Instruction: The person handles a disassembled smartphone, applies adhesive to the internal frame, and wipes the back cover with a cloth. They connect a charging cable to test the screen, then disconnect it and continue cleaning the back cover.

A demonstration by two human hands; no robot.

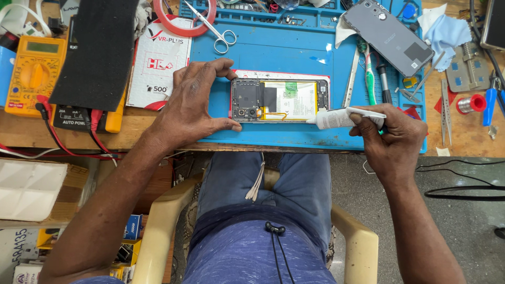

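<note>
Item: opened black smartphone with back cover off [280, 100], lying flat on the blue silicone work mat [294, 52] at the near edge of the wooden desk [21, 131]; battery and circuit board exposed.

Near: cream plastic chair arms [363, 247] and the person's blue-clad lap, below the desk edge.

Right hand [392, 138], at 4 o'clock of the phone: fingers closed round a small white squeeze tube with a pointed nozzle [342, 118]; the nozzle tip meets the phone's lower right frame corner.

Left hand [193, 102], at 9 o'clock: thumb and forefinger spread in a wide bracket, steadying the phone's camera end.

Progress, as judged: the cover is already removed and application along the frame appears to be under way at one corner; no bead can be made out on the other edges. The cover is not refitted.

Far: detached grey rear cover [388, 36] at 1 o'clock, well apart; steel scissors [213, 26] and red tape ring [185, 21] at 11 o'clock; yellow multimeter [34, 73] at far 9 o'clock.
</note>
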